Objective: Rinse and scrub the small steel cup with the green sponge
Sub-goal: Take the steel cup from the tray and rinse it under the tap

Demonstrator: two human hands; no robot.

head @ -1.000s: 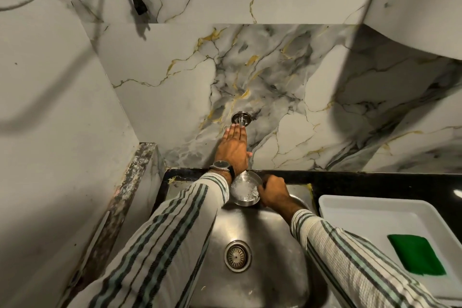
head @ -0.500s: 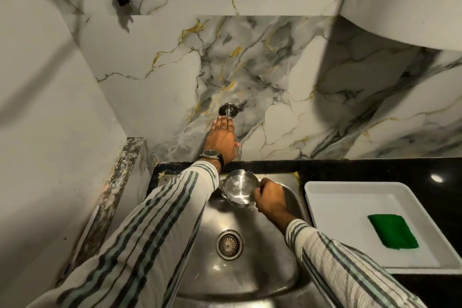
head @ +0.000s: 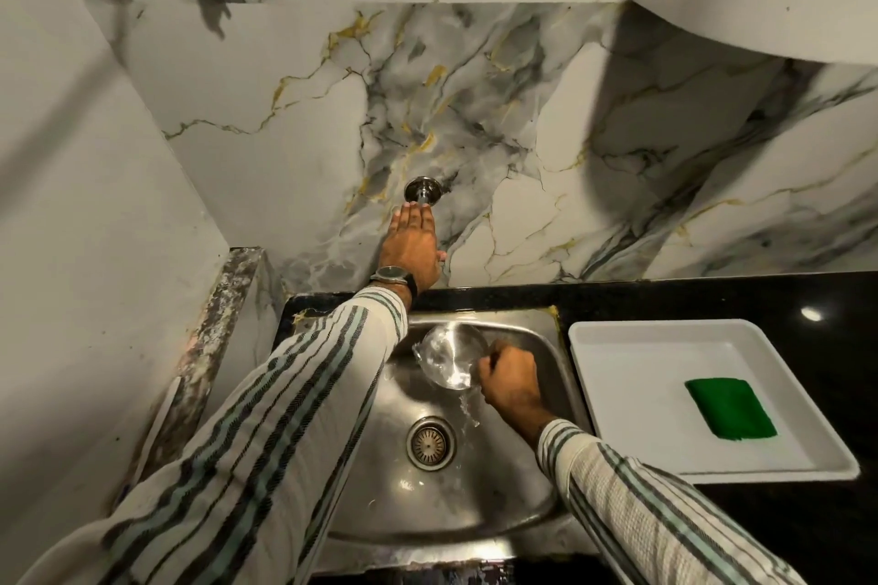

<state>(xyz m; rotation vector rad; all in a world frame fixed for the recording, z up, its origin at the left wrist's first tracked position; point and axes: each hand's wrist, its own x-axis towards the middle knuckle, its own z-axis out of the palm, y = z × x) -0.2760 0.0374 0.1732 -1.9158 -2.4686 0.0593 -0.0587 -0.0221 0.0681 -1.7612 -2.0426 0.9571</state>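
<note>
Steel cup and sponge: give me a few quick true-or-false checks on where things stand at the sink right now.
1. The right hand holds the steel cup over the sink. True.
2. The green sponge is in the left hand. False: it lies untouched in the white tray on the counter.
3. The left hand reaches up to the wall tap. True.
4. The cup rests on the sink floor over the drain. False: it is held up, tilted, behind the drain.
5. Water spills from the cup into the sink. True.
6. The tray sits left of the sink. False: it sits to the right.
</note>
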